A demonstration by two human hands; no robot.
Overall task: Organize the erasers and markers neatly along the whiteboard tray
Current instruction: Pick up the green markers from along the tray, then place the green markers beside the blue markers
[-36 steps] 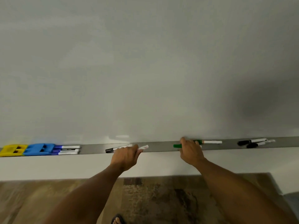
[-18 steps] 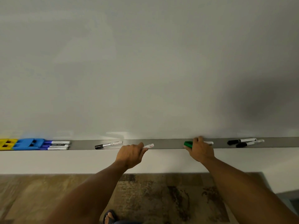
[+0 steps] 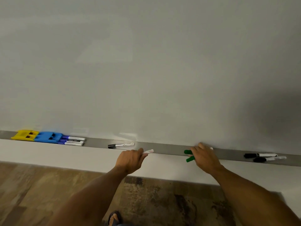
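While L hand [image 3: 130,160] grips white marker [image 3: 148,151], R hand [image 3: 205,158] pinches green markers [image 3: 189,155] on tray [image 3: 169,148].

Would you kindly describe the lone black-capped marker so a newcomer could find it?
Follow the grey tray under the whiteboard. Between the purple markers and the left hand lies one marker. It alone has a clear barrel, with nothing touching it.

Single head-worn view, wide-angle, faces whiteboard [image 3: 146,62] close-up, tilted down over tray [image 3: 171,148] to floor [image 3: 40,193]; horizon rolled.
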